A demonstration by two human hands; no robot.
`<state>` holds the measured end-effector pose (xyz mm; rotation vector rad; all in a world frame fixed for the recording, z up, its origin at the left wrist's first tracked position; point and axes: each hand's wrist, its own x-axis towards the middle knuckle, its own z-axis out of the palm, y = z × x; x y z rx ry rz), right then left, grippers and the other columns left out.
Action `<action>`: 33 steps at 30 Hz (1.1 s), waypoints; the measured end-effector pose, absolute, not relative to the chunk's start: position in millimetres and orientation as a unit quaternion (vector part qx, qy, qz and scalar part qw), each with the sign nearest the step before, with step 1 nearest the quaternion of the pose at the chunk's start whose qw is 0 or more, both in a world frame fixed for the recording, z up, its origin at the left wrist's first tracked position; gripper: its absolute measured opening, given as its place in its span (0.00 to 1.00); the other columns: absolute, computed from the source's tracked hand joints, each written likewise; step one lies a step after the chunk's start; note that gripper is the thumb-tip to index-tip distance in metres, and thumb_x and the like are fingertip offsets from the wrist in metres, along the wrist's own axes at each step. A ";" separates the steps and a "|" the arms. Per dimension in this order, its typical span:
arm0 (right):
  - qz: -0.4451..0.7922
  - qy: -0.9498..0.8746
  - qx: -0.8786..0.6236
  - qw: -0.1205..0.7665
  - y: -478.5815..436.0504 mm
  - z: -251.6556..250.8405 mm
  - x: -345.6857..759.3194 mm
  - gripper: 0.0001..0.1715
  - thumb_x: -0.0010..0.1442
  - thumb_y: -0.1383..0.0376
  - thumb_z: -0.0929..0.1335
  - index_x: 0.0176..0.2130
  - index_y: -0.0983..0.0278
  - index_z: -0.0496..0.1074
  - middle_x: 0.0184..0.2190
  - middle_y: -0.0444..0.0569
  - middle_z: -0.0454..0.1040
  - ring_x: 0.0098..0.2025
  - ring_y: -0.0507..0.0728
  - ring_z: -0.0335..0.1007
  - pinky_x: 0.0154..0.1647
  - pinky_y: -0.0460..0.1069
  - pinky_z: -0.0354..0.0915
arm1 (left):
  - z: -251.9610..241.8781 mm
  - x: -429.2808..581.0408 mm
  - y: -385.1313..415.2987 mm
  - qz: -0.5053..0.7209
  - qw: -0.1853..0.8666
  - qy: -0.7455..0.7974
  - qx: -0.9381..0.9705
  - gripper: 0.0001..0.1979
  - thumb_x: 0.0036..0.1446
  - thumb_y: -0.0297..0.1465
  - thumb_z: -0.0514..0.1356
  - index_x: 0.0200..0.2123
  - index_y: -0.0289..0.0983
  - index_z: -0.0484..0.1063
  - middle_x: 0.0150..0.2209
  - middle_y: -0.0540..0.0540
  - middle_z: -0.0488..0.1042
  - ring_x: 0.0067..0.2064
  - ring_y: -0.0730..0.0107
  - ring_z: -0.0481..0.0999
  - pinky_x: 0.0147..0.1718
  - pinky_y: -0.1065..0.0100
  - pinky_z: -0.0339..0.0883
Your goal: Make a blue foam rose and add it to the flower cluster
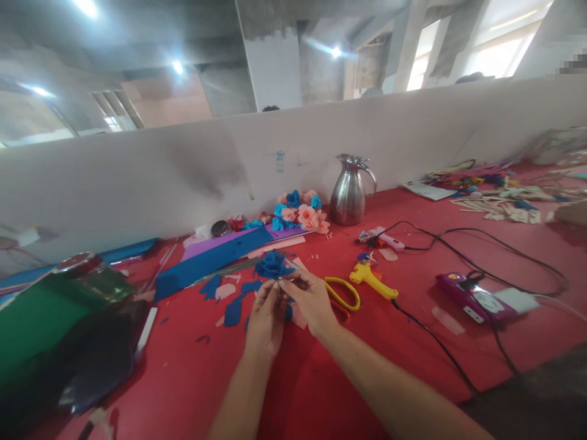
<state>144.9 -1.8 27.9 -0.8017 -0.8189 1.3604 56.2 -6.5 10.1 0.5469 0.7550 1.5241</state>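
Observation:
My left hand (268, 308) and my right hand (312, 299) meet over the red table, thumbs and fingers pinched together. Whatever small thing is between the fingertips is too small to make out. Just beyond them shows a dark blue paper flower (271, 264); I cannot tell whether the fingers touch it. Cut blue paper pieces (233, 311) and a pink paper piece (225, 291) lie left of my hands. Beside my right hand are scissors with a yellow handle (351, 292), partly hidden. A yellow glue gun (373, 280) rests farther right.
Behind stand a steel jug (349, 192) and a bunch of pink and blue paper flowers (308, 215). A blue paper strip (213, 263) lies at left, near a green sheet (36, 324). A purple power strip (477, 298) and black cables are on the right.

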 end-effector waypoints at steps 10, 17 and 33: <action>0.611 -0.314 -0.320 0.652 -2.7 29.7 149.3 0.06 0.39 0.68 0.66 0.15 0.63 0.67 0.17 0.41 0.66 0.21 0.48 0.56 0.24 0.45 0.53 | 6.1 51.4 -3.9 0.672 0.613 0.343 0.234 0.11 0.39 0.27 0.71 0.25 0.36 0.71 0.27 0.52 0.74 0.31 0.78 0.75 0.35 0.77 0.69; 0.639 -0.314 -0.343 0.612 -3.9 23.8 145.4 0.04 0.42 0.67 0.67 0.21 0.63 0.72 0.18 0.41 0.68 0.22 0.49 0.57 0.23 0.45 0.52 | 3.6 44.2 -2.9 0.683 0.603 0.349 0.220 0.13 0.36 0.26 0.72 0.25 0.36 0.70 0.28 0.51 0.76 0.32 0.76 0.76 0.37 0.73 0.69; 0.560 -0.375 -0.367 0.641 3.3 12.7 140.7 0.12 0.45 0.60 0.73 0.30 0.64 0.77 0.28 0.47 0.76 0.30 0.55 0.69 0.34 0.49 0.65 | 8.0 52.4 -5.8 0.655 0.614 0.374 0.235 0.11 0.41 0.29 0.69 0.30 0.37 0.74 0.30 0.52 0.77 0.31 0.78 0.75 0.34 0.76 0.67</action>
